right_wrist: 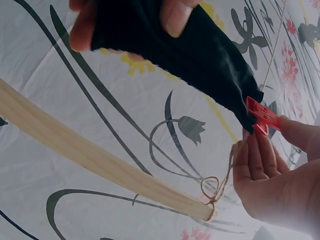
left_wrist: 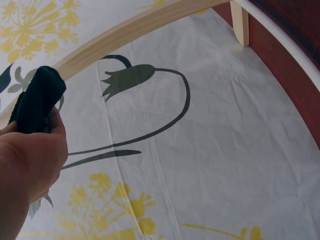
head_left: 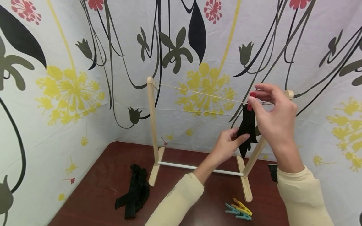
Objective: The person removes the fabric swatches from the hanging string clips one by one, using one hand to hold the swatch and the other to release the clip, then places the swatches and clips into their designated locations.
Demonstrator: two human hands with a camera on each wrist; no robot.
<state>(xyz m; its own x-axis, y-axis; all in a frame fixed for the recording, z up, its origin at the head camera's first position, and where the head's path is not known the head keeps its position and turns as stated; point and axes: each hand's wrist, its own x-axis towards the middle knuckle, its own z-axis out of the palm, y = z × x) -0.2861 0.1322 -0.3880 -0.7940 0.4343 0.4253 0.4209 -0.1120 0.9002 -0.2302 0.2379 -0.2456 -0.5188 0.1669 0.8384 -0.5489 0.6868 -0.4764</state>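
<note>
Near the right end of a thin string (head_left: 198, 92), my right hand (head_left: 278, 114) pinches a red clothespin (head_left: 249, 106) between thumb and fingers. The clothespin sits on the string and on the top of a black cloth piece (head_left: 246, 125) that hangs down. Lower on that cloth, my left hand (head_left: 226, 146) holds it between thumb and fingers. The right wrist view shows the red clothespin (right_wrist: 262, 114) biting the corner of the black cloth (right_wrist: 215, 65). In the left wrist view the left hand (left_wrist: 35, 160) grips the folded black cloth (left_wrist: 42, 97).
The string spans a wooden stand (head_left: 152, 125) with a white crossbar (head_left: 181, 165) on a dark red table (head_left: 96, 188). More black cloth (head_left: 135, 191) lies left of the stand. Yellow (head_left: 241, 207) and blue clothespins (head_left: 234, 211) lie at front right. A patterned curtain surrounds the table.
</note>
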